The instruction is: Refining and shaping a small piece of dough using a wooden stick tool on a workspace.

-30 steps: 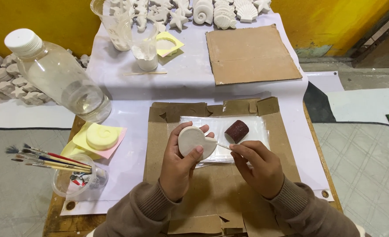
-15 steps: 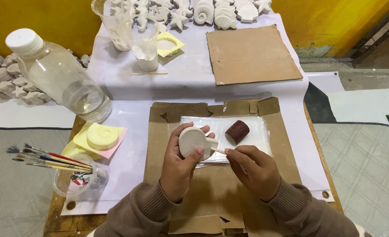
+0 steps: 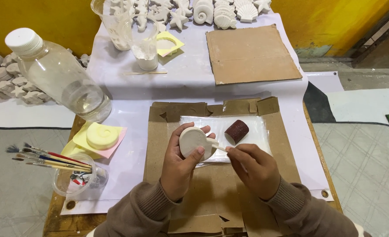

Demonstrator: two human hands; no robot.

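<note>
My left hand (image 3: 177, 169) holds a round white plaster piece (image 3: 193, 141) upright over a flattened cardboard sheet (image 3: 181, 193). My right hand (image 3: 253, 169) pinches a thin pale stick (image 3: 218, 147) whose tip touches the piece's right edge. Just behind the hands, a dark red roll of sandpaper (image 3: 237, 131) lies on a clear plastic sheet (image 3: 256, 127).
A clear water bottle (image 3: 58, 74) lies at the left. Nearby are a yellow shell mould (image 3: 101, 136) on pink foam, several paintbrushes (image 3: 49, 159) across a plastic cup (image 3: 71, 180), two clear cups (image 3: 144, 44), a cardboard square (image 3: 249, 52), and white plaster casts (image 3: 221, 11) at the back.
The plaster piece has turned slightly in my left hand, and my right hand with the stick has shifted a little along its edge.
</note>
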